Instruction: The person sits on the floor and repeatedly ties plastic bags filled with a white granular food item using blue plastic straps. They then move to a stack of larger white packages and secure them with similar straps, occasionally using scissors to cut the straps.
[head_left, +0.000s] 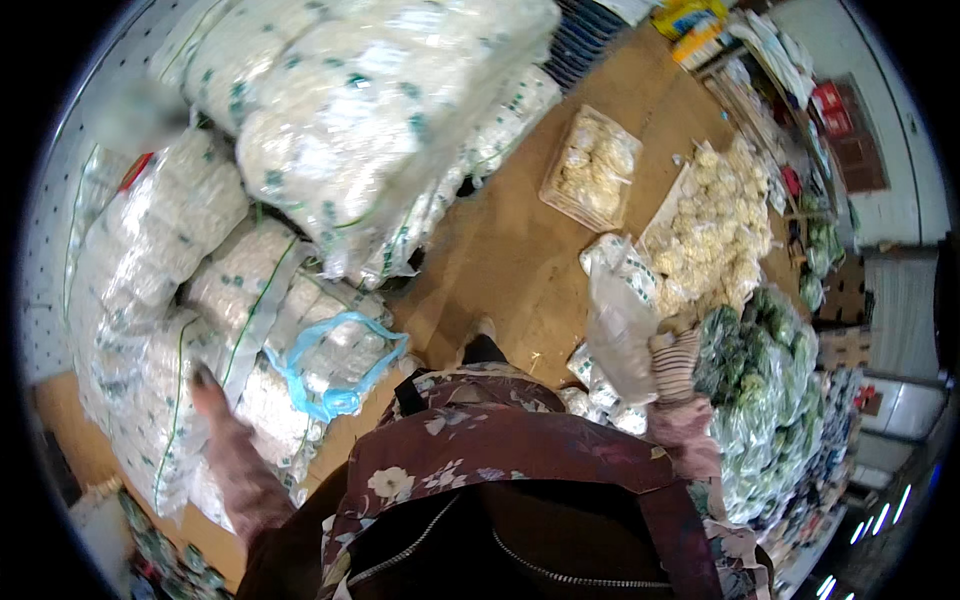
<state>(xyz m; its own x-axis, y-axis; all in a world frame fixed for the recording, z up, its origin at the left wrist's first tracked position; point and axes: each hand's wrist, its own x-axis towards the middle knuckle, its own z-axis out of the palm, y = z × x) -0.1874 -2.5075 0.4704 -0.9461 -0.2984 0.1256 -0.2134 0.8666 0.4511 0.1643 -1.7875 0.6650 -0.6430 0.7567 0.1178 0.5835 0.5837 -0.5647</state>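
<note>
My left hand (206, 394), in a pink sleeve, is at the near left pile of clear plastic sacks with green print (157, 330); whether it grips one I cannot tell. On my right, my gloved right hand (675, 360), in a striped knit glove, is closed beside a translucent plastic bag (619, 330) that hangs next to it, apparently held at its edge. A light blue plastic strap (300, 375) lies looped on the sacks between my hands. Large filled plastic sacks (360, 135) are stacked in front of me.
A shallow crate of pale bagged produce (592, 169) stands on the brown floor (502, 240). Further right lie a heap of pale yellowish produce (712, 225) and a pile of green vegetables in clear plastic (765, 405). A cluttered shelf (787, 112) lines the upper right.
</note>
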